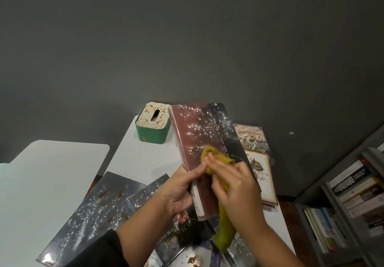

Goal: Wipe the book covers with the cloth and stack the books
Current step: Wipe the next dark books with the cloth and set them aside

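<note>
My left hand [180, 192] grips the reddish book [199, 146] by its lower left edge, thumb on the cover, holding it tilted above the white table [141, 154]. Just right of that thumb, my right hand [234, 192] presses the bunched yellow-green cloth [212, 154] against the speckled cover, fingers curled round it.

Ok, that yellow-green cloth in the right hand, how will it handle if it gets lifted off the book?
The yellow-green cloth is probably floppy: it bunches under the right hand and a tail hangs limp below the wrist. It looks light, so it should lift easily. It may drag the white speckles off the red-covered book the left hand holds.
</note>
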Demonstrator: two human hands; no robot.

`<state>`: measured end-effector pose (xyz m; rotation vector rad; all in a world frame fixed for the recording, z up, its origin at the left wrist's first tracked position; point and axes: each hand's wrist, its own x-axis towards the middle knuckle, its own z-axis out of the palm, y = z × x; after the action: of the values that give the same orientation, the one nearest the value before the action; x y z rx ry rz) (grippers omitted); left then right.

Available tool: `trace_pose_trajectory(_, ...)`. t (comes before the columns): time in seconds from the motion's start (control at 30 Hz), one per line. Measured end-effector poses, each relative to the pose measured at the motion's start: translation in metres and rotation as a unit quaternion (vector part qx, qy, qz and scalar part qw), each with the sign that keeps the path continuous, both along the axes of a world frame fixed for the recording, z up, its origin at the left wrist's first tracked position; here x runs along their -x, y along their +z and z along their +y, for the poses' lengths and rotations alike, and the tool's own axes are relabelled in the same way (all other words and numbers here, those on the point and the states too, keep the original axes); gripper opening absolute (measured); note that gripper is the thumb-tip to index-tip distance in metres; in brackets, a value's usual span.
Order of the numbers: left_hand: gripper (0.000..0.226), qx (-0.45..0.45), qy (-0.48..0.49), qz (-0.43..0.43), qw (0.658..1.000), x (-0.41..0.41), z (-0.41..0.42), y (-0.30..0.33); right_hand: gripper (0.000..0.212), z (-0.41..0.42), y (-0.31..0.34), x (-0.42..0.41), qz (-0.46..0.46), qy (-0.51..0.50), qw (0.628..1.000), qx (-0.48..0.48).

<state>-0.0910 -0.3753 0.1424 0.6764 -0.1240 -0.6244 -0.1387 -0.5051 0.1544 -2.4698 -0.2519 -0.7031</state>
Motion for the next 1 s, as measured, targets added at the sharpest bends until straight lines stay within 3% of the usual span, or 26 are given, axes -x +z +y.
trace_pose_trajectory(0.17, 0.064, -0.042, 0.013, -0.036, 0.998, -0.001, 0.003, -0.002, 0.043, -0.035, -0.005, -0.026, 0.039, -0.083, 0.994, -0.05)
trace_pose_trajectory(0.37, 0.065, -0.054, -0.017, -0.074, 0.996, 0.001, 0.013, -0.001, 0.038, -0.012, 0.002, -0.01, 0.015, 0.152, 0.988, 0.002)
trace_pose_trajectory(0.6, 0.069, -0.083, -0.01, -0.078, 0.993, 0.001, 0.017, -0.005, 0.036, -0.046, 0.008, -0.029, -0.01, 0.067, 0.998, 0.015)
trace_pose_trajectory(0.77, 0.078, -0.083, -0.028, -0.074, 0.993, 0.009, 0.017, -0.004, 0.035, -0.025, 0.015, -0.018, 0.039, 0.16, 0.986, 0.028)
trace_pose_trajectory(0.9, 0.062, -0.065, -0.045, -0.062, 0.995, 0.015, 0.017, 0.001, 0.035, -0.013, 0.023, -0.019, 0.05, 0.205, 0.977, 0.022)
trace_pose_trajectory(1.0, 0.085, -0.095, -0.027, -0.084, 0.991, 0.013, 0.019, -0.001, 0.037, -0.039, 0.019, -0.024, 0.06, 0.166, 0.984, 0.009)
